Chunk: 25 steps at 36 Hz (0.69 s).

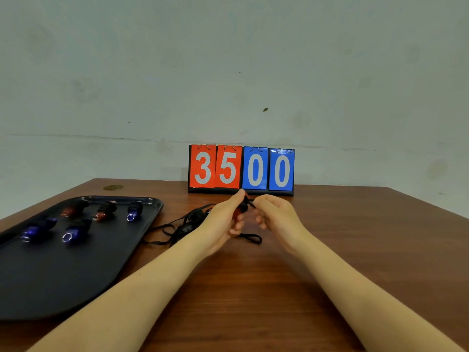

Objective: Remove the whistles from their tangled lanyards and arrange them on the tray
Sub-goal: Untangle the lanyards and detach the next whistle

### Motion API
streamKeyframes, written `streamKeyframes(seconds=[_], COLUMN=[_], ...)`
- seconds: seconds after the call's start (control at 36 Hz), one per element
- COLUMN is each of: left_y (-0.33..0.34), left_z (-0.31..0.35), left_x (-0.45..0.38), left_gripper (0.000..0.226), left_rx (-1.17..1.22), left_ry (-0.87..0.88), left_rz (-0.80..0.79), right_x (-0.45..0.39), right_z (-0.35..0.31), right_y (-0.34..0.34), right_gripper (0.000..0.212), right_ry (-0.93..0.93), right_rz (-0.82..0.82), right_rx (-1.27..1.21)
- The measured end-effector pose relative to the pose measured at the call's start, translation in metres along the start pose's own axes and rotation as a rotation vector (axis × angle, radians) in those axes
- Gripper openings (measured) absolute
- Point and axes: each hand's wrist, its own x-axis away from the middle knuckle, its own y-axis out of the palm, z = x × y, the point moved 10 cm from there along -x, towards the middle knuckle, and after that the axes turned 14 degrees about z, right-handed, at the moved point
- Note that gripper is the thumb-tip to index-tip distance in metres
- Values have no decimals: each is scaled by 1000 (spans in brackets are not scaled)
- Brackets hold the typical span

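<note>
Both hands, left [223, 219] and right [275, 214], pinch a red whistle [237, 213] with black cord. Five whistles [76, 229] lie on the tray [50, 280]; bare counter [330, 237] at right.

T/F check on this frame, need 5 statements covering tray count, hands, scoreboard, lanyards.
1. Five whistles lie on the tray. True: three blue, two red.
2. The scoreboard reads 0035. False: it reads 3500, red cards on the left, blue on the right.
3. The left hand holds a red whistle. True; the right hand pinches the black part at its top.
4. The loose lanyards lie inside the tray. False: they lie on the table, right of the tray.
5. The tray sits to the person's right. False: it is on their left.
</note>
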Motion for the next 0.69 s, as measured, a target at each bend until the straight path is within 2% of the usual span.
streamKeyframes(seconds=[0.14,0.33,0.58,0.69], left_y=[-1,1,9,14], left_z=[-2,-7,-3,1], left_x=[-1,2,5,9], left_gripper=[32,33,31,42], left_rx=[21,297,517,572], left_ry=[-10,-172,-204,-203], left_rz=[17,-7,-9,-25], right_x=[-1,-2,-1,0], right_z=[1,2,6,9], right_y=[3,5,3,8], right_gripper=[18,14,16,16], right_ry=[-40,-107,58,105], right_rz=[-9,-13,35,-20], right_rx=[112,319,90,-103])
